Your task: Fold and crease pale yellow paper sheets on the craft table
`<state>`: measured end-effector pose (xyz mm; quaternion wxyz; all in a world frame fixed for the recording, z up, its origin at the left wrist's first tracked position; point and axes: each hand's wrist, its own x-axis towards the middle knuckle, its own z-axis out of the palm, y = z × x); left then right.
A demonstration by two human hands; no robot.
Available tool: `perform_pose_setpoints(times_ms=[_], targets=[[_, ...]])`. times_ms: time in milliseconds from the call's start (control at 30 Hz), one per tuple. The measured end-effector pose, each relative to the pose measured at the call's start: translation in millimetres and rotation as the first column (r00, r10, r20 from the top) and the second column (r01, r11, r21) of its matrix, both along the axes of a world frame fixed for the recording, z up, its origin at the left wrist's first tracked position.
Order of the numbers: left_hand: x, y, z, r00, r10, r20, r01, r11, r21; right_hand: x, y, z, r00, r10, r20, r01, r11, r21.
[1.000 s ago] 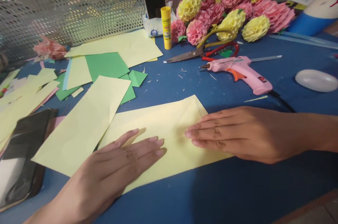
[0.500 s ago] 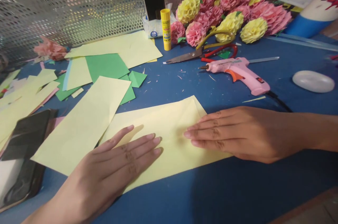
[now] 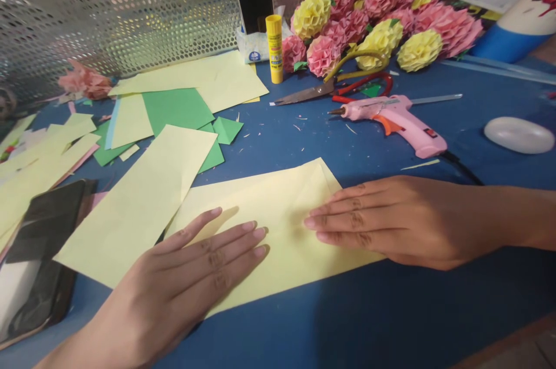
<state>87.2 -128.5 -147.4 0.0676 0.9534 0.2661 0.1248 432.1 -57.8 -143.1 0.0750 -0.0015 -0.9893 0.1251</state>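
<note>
A sheet of pale yellow paper [image 3: 278, 265] lies on the blue table, with a crease or fold near its top right corner. My left hand [image 3: 186, 276] rests flat over its left part, fingers stretched out and thumb apart. My right hand [image 3: 403, 221] lies flat on the right end, its fingertips pointing left and covering that edge. Another pale yellow strip of paper [image 3: 139, 207] slants across the table beside my left hand and overlaps the sheet's left side.
Beyond the sheet lie a pink glue gun [image 3: 395, 117], scissors [image 3: 313, 91] and a white oval object [image 3: 519, 135]. A yellow glue stick [image 3: 274, 50] stands before paper flowers [image 3: 347, 21]. Green paper [image 3: 174, 108] and a phone [image 3: 43, 247] are at left.
Both hands stay flat on the yellow sheet in the same pose. The whole view has shifted very slightly; nothing is taken up or let go.
</note>
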Motion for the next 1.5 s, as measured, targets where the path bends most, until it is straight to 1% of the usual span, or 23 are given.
perform_pose_setpoints(times_ms=[233,400,600,733,900,1133,1300,1400,1500], targets=[[-0.3,-0.9,-0.4,1.0,-0.003,-0.001,0.003,1.0,-0.011,0.6,0.2,-0.3,1.0,0.0,0.016,0.0,1.0,-0.001],[-0.8,-0.7,0.1,1.0,-0.005,-0.02,0.006,1.0,0.021,0.5,0.5,0.4,1.0,-0.002,0.021,0.002,1.0,-0.012],[-0.8,-1.0,0.9,0.999,-0.03,-0.03,0.031,0.999,0.023,0.1,0.4,-0.2,1.0,-0.002,0.008,0.003,1.0,-0.028],[-0.7,-2.2,0.3,1.0,0.005,-0.016,-0.004,1.0,0.009,0.3,0.6,-0.4,1.0,-0.003,0.003,0.003,0.999,-0.046],[-0.6,-2.1,0.9,1.0,-0.021,-0.014,0.021,1.0,0.018,0.9,1.1,-0.2,1.0,-0.004,0.024,0.005,0.999,-0.039],[0.1,-3.7,0.6,1.0,0.02,-0.001,-0.02,1.0,0.004,0.7,0.8,0.0,1.0,0.0,0.029,0.001,0.999,-0.037],[-0.5,-2.9,1.3,1.0,-0.007,-0.014,0.008,1.0,0.027,0.7,0.6,-0.7,1.0,0.001,0.008,-0.001,0.998,-0.055],[-0.6,-3.5,1.8,0.999,-0.001,-0.038,0.003,0.999,0.035,0.4,0.5,-0.6,1.0,0.006,0.016,-0.005,0.999,-0.048],[2.0,-7.0,3.1,0.996,0.012,-0.088,-0.003,0.996,0.094,-1.2,1.5,3.5,0.999,-0.008,0.042,0.011,0.998,-0.065]])
